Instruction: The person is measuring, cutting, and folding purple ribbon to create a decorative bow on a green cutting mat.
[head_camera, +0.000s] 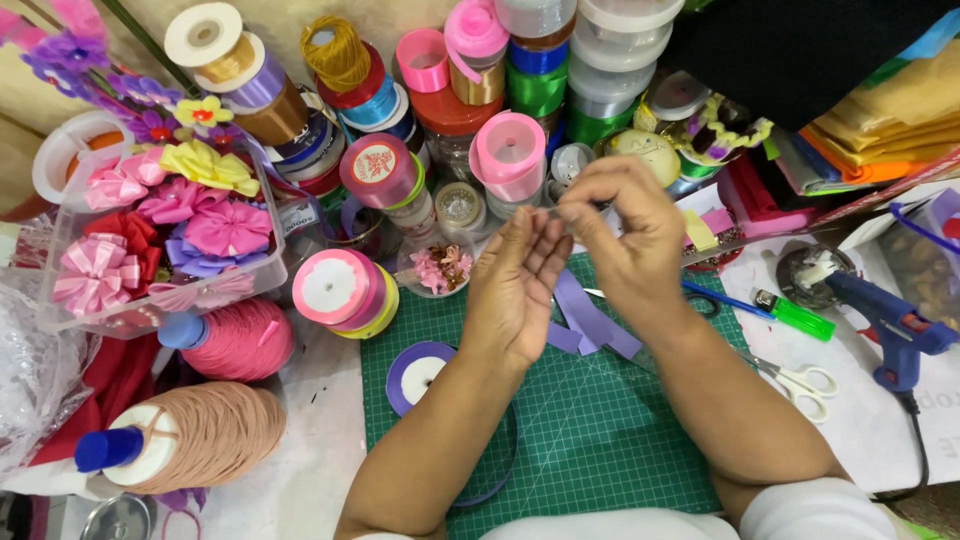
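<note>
Both hands are raised over the green cutting mat — the right hand pinches something too small to tell. The left hand lies open and empty, palm up beside it, with lilac ribbon below, close to reach.

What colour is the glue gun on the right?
The glue gun is blue, seen in the head view.

Whatever the right hand pinches is too small to tell, its fingertips hidden behind the left hand. Purple ribbon runs under both wrists; far spools are cropped.
</note>
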